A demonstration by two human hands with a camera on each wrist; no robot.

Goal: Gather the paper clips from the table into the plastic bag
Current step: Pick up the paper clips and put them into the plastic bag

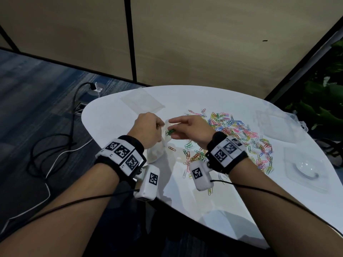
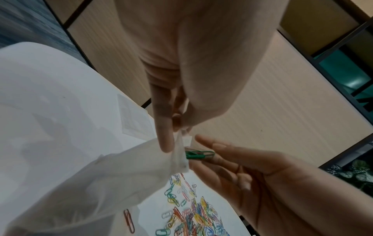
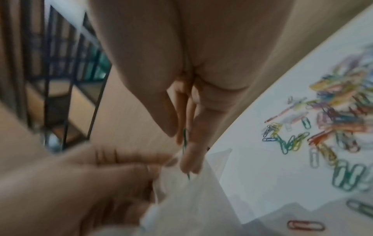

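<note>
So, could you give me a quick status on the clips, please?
Left hand pinching plastic bag mouth. Right hand feeding green paper clips in. Pile on table.

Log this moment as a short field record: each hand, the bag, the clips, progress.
left hand: pinches the plastic bag at its mouth
right hand: holds green paper clips at the bag's opening
plastic bag: lifted, its lower part on the white table
loose paper clips: many-coloured heap on the table, right of the hands
progress: most clips not yet bagged
</note>
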